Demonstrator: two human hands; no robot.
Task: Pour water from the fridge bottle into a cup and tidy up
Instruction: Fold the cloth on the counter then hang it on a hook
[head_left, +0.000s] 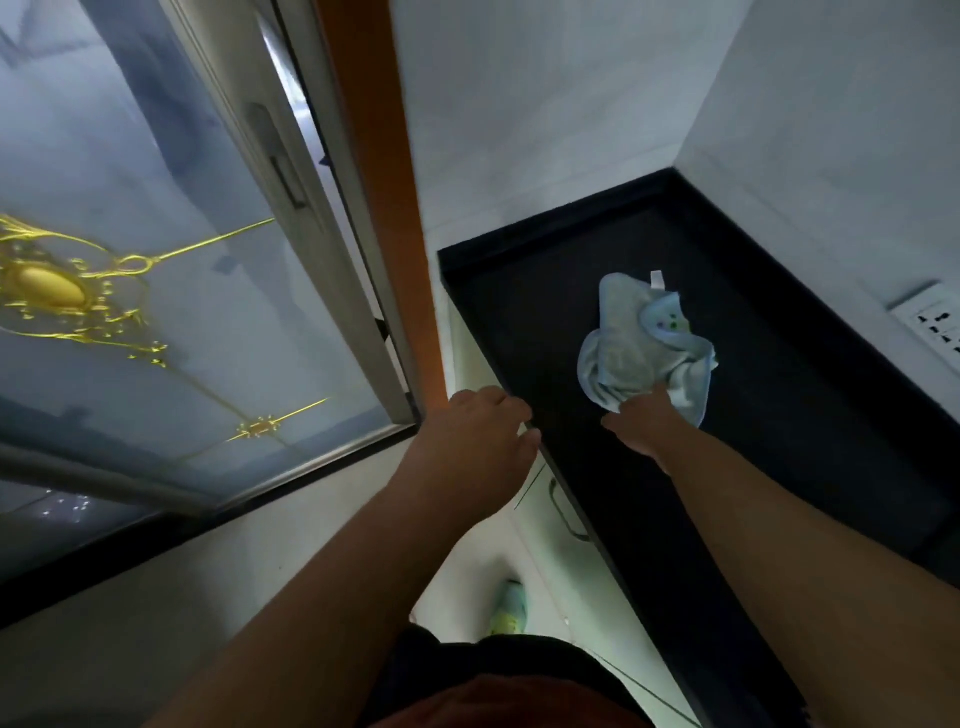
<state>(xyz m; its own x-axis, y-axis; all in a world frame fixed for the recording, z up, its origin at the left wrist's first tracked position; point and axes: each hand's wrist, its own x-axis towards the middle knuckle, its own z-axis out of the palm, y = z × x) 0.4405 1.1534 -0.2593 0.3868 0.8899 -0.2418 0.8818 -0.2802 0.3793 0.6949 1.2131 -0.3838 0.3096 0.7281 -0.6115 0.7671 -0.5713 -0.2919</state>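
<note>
**Me:** If we start from the left, I see a big glass door (156, 260) with gold lines on it. Next comes my left hand (480, 426). It rests on the front edge of the dark counter (519, 322). Its fingers curl down over the edge, but they hold nothing loose.

**Helper:** And the other hand?

**Me:** My right hand (644, 423) is out on the counter. It touches the near edge of a blue cloth (647, 345). The fingers are tucked into the cloth, so I think they pinch it, but most of them are hidden.

**Helper:** Where is the cloth?

**Me:** It sits bunched up in the middle of the counter, well away from the wall. Further right there is a white socket (935, 325) on the wall.

**Helper:** How will the cloth feel?

**Me:** I think soft, light and floppy. It will not break or slip. I would grab a thick fold near the edge and press flat to wipe.

**Helper:** Do you see the bottle or cup?

**Me:** No. So I guess this is the tidy-up part.
</note>
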